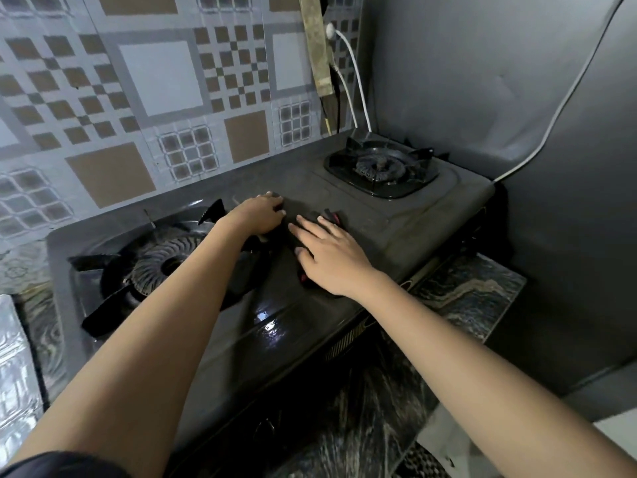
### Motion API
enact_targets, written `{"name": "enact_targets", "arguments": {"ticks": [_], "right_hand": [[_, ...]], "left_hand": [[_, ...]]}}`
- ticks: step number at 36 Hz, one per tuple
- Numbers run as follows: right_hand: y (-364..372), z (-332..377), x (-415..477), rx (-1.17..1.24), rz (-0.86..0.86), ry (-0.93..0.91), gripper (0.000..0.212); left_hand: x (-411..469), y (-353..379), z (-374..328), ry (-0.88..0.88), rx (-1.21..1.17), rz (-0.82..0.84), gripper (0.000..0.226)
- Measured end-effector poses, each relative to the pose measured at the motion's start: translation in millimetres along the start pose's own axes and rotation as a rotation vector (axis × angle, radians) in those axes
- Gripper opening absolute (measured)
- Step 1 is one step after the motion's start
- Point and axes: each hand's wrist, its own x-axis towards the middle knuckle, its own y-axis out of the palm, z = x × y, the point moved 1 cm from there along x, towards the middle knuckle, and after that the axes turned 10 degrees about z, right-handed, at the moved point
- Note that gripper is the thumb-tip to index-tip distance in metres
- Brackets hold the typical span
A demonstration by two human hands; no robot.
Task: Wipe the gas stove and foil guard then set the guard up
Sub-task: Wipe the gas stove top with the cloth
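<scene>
- Right grip point(331, 260) lies flat, fingers straight, pressing the dark cloth point(312, 215) onto the gas stove point(396, 229) between its burners.
- Left grip point(258, 215) rests on the cloth's left end, fingers bent; whether it pinches the cloth cannot be told.
- Foil guard point(13, 374), apparently, lies well left, nearer the left grip.

My left hand point(259, 215) and right hand point(332, 258) are occupying the flat middle strip of the gas stove point(241, 343). The left burner grate point(138, 267) is rising just beside my left hand, its prongs blocking sideways travel. The bare panel point(396, 219) toward the right burner point(381, 167) is lying open. White cables point(358, 84) are hanging into the rear corner, crowding the gap by the grey side wall point(482, 81).
</scene>
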Motion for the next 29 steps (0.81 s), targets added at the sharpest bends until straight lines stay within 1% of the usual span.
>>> {"name": "enact_targets", "arguments": {"ticks": [3,7,9,16,24,29], "right_hand": [[0.0,-5.6,-11.3,-0.013,0.006,-0.105,0.048],[-7.7,-29.5,-26.4,0.124,0.037,-0.288,0.045],[-11.8,-44.2,-30.1,0.171,0.062,-0.336,0.045],[-25.3,-80.7,-21.3,0.198,0.085,-0.295,0.045],[-42.2,-128.2,6.7,0.191,0.127,-0.275,0.045],[-50.5,-150.3,17.7,0.161,0.129,-0.223,0.045]], "left_hand": [[-1.9,-1.4,-2.6,-0.004,-0.006,-0.009,0.048],[-1.5,-3.0,-6.8,-0.027,-0.015,-0.003,0.049],[-1.4,-3.6,-10.5,-0.056,-0.021,-0.001,0.048],[-3.4,2.5,-31.7,-0.13,-0.045,-0.044,0.043],[-11.3,7.7,-56.5,-0.205,-0.101,-0.064,0.047],[-17.5,10.2,-66.4,-0.248,-0.124,-0.067,0.047]]}}
